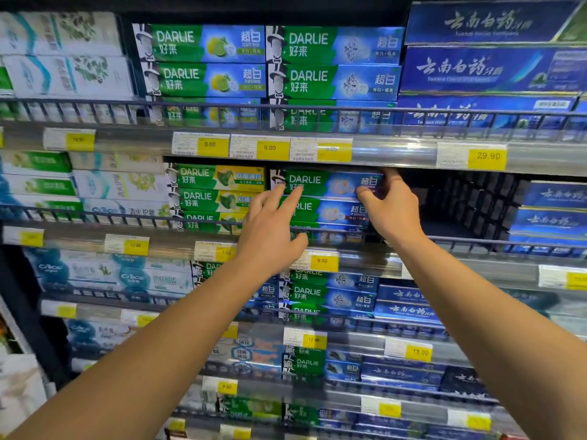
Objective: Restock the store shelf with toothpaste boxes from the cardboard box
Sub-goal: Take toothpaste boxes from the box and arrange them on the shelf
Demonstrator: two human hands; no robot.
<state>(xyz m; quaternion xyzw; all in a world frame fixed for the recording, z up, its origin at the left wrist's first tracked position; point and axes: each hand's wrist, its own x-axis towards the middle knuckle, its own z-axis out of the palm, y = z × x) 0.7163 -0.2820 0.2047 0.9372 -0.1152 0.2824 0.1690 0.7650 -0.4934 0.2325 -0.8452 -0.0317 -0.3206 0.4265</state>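
Observation:
A green and blue Darlie toothpaste box [324, 183] lies on top of a stack of like boxes on the second shelf [413, 246], just under the upper shelf's price rail. My left hand [271, 230] has straight fingers, and its fingertips touch the box's left end. My right hand [389, 206] grips the box's right end, thumb on the front and fingers curled over the top. The cardboard box is not in view.
Right of the stack is a dark gap [460, 208] on the same shelf, then blue boxes [552, 211]. Green Darlie boxes [219, 188] stand to the left. A wire rail [127, 214] fronts each shelf. Yellow price tags [487, 156] line the edges.

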